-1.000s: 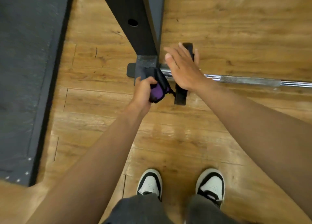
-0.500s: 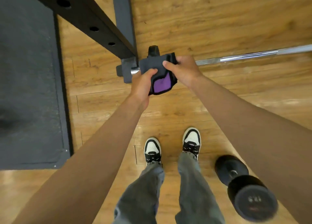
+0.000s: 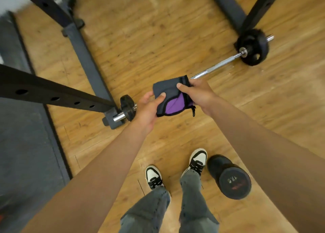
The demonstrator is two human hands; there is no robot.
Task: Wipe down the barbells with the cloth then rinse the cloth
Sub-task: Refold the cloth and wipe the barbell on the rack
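Note:
I hold a folded grey and purple cloth (image 3: 169,97) in front of me, above the floor. My left hand (image 3: 148,108) grips its left edge, thumb on top. On the right edge my right hand (image 3: 197,92) pinches the cloth between thumb and fingers. A chrome barbell (image 3: 218,65) lies on the wooden floor behind the cloth, running from a small black plate (image 3: 127,108) at the left to a larger black plate (image 3: 252,47) at the far right. The cloth and my hands hide the bar's middle.
Black and grey rack beams (image 3: 52,94) cross the left side, and another rack leg (image 3: 260,6) stands at the back right. A black 17.5 dumbbell (image 3: 232,181) lies right of my feet (image 3: 175,167). A dark mat (image 3: 22,145) covers the floor on the left.
I have stood up and lifted the cloth off the bar's left end. My right hand went from resting on the plate to holding the cloth. The view now takes in the whole barbell.

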